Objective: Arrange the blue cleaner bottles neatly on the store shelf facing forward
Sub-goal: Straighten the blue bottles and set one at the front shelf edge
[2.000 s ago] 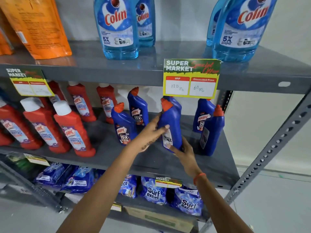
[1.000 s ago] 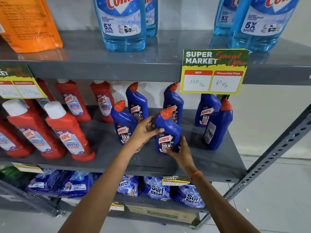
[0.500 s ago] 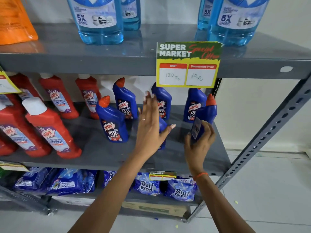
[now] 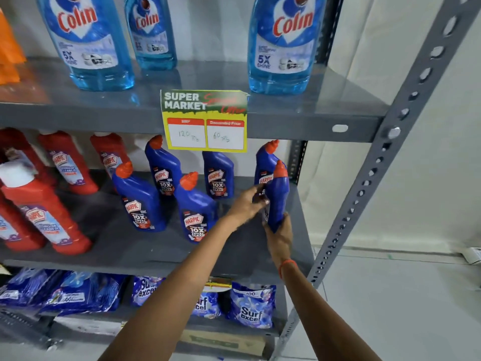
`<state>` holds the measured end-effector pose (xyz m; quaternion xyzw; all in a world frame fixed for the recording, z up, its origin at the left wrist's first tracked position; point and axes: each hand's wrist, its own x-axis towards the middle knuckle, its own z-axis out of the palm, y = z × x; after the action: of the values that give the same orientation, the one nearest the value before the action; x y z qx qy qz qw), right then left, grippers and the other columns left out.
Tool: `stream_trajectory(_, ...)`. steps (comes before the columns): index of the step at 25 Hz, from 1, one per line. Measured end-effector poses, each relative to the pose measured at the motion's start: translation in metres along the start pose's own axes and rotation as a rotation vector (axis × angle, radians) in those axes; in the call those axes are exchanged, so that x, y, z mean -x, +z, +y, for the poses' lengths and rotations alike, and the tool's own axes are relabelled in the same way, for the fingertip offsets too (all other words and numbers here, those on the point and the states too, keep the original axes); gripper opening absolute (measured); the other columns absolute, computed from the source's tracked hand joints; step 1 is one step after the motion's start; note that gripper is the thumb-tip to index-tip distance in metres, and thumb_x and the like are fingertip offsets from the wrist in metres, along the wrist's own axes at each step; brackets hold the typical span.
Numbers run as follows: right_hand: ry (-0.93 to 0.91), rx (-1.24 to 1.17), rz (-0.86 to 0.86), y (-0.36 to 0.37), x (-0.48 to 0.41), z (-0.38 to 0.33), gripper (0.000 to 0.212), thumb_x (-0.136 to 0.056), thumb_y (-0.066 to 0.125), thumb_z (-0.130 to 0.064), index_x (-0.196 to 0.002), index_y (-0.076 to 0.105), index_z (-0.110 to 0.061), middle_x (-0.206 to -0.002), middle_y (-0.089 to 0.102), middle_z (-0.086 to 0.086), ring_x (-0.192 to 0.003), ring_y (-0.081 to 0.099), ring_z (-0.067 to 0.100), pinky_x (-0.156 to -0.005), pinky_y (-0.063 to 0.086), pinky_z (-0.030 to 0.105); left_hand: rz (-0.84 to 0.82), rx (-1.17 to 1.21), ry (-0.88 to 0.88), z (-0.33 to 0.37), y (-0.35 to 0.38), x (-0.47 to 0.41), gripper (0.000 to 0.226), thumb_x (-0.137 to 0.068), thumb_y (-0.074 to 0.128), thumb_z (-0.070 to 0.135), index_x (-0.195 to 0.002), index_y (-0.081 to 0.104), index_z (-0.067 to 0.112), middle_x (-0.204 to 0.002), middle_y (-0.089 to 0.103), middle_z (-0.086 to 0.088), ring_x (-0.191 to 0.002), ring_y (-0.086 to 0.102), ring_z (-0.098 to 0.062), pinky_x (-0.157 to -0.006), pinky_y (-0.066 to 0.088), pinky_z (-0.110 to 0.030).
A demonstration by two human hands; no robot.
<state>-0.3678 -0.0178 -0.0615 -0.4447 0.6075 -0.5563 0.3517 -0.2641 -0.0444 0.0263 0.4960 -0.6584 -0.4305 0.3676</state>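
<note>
Several blue cleaner bottles with orange caps stand on the middle grey shelf [image 4: 145,254]. The rightmost front bottle [image 4: 279,196] is turned side-on, its label facing left. My right hand [image 4: 279,237] grips it round the base. My left hand [image 4: 247,204] pinches its left side at label height. Behind it stands another blue bottle [image 4: 264,162]. To the left, a front bottle [image 4: 196,212], a second front bottle [image 4: 139,201] and two back bottles [image 4: 164,170] [image 4: 218,175] show their labels forward.
Red cleaner bottles [image 4: 44,214] fill the shelf's left half. Light blue glass cleaner bottles [image 4: 88,43] stand on the upper shelf above a yellow price tag [image 4: 205,123]. Blue detergent packs [image 4: 250,306] lie on the lower shelf. A slotted grey upright [image 4: 369,178] bounds the right side.
My left hand left the middle front bottle, now standing label-forward, and moved right onto the side-on rightmost bottle. My right hand slid down to that bottle's base. The view shifted right.
</note>
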Motion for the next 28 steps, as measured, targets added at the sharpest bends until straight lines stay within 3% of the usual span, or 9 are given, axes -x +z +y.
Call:
stream_trajectory(4,0.002,-0.047,-0.011,-0.001,0.002,-0.002,0.031,-0.083,0.066,-0.009,-0.111,0.052,-0.009,-0.095,0.06,0.009,-0.086,0.055,0.025,-0.075,0.043,0.032,-0.029,0.101,-0.005,-0.005,-0.003,-0.001,0.047,-0.09,0.053,0.001,-0.134,0.038,0.001,-0.135,0.05,-0.021,-0.116,0.052,-0.023,-0.104,0.039,-0.033)
stream_trajectory(8,-0.104,0.013,-0.101,-0.014,0.008,-0.002,0.038,-0.088,0.059,-0.01,-0.123,0.044,-0.012,-0.108,0.06,0.01,-0.095,0.057,0.03,-0.081,0.05,0.04,-0.118,0.188,0.044,-0.005,-0.023,-0.009,0.048,-0.087,0.06,0.007,-0.132,0.043,0.012,-0.132,0.055,-0.01,-0.117,0.056,-0.014,-0.099,0.046,-0.025)
stream_trajectory(10,-0.114,-0.028,-0.172,-0.023,0.008,-0.004,0.039,-0.091,0.055,-0.013,-0.124,0.042,-0.027,-0.11,0.062,0.001,-0.098,0.061,0.022,-0.084,0.055,0.038,-0.159,0.2,0.063,0.0,-0.036,-0.009,0.039,-0.084,0.066,0.015,-0.119,0.052,0.024,-0.12,0.063,-0.002,-0.106,0.062,-0.007,-0.084,0.051,-0.015)
stream_trajectory(13,-0.117,-0.07,-0.207,-0.029,0.014,-0.009,0.038,-0.092,0.055,-0.023,-0.114,0.04,-0.05,-0.116,0.063,-0.003,-0.095,0.065,0.002,-0.072,0.058,0.019,-0.175,0.203,0.059,0.002,-0.049,-0.01,0.031,-0.078,0.071,0.027,-0.106,0.061,0.018,-0.104,0.07,-0.002,-0.098,0.067,-0.018,-0.077,0.055,-0.02)
stream_trajectory(16,-0.109,0.07,-0.195,-0.024,0.013,-0.025,0.085,-0.073,0.076,-0.036,-0.14,0.025,-0.028,-0.135,0.049,0.008,-0.114,0.057,0.015,-0.09,0.056,0.033,0.077,0.078,0.076,0.01,-0.034,-0.006,0.041,-0.072,0.075,0.038,-0.091,0.061,0.005,-0.091,0.072,-0.013,-0.083,0.068,-0.03,-0.072,0.057,-0.039)
stream_trajectory(19,-0.108,0.436,-0.215,-0.01,0.009,-0.039,0.133,-0.055,0.085,-0.045,-0.148,-0.006,-0.013,-0.143,0.031,0.011,-0.13,0.035,0.028,-0.108,0.039,0.047,0.395,-0.132,0.069,0.018,-0.014,0.0,0.053,-0.063,0.075,0.054,-0.077,0.061,0.005,-0.074,0.071,-0.011,-0.068,0.066,-0.025,-0.061,0.053,-0.038)
stream_trajectory(21,-0.145,0.336,-0.227,-0.012,0.012,-0.038,0.123,-0.056,0.081,-0.037,-0.148,0.003,-0.015,-0.136,0.04,0.011,-0.119,0.045,0.027,-0.096,0.047,0.043,0.327,0.044,0.044,0.019,-0.019,0.0,0.045,-0.068,0.074,0.049,-0.078,0.062,0.007,-0.08,0.071,-0.015,-0.074,0.068,-0.028,-0.061,0.057,-0.036)
stream_trajectory(24,-0.216,0.054,-0.255,-0.023,0.019,-0.035,0.076,-0.057,0.065,-0.038,-0.128,0.042,-0.023,-0.109,0.058,0.013,-0.081,0.058,0.019,-0.068,0.052,0.028,0.064,0.448,-0.003,0.012,-0.037,-0.002,0.022,-0.082,0.067,0.028,-0.093,0.064,0.008,-0.095,0.07,-0.016,-0.089,0.068,-0.027,-0.069,0.06,-0.028)
stream_trajectory(28,-0.141,-0.127,-0.265,-0.029,0.021,-0.026,0.061,-0.063,0.059,-0.042,-0.117,0.052,-0.014,-0.109,0.06,0.014,-0.086,0.061,0.014,-0.063,0.053,0.014,-0.226,0.543,-0.014,0.002,-0.043,-0.007,0.019,-0.089,0.057,0.018,-0.108,0.062,0.014,-0.104,0.067,-0.003,-0.101,0.062,-0.018,-0.092,0.051,-0.028)
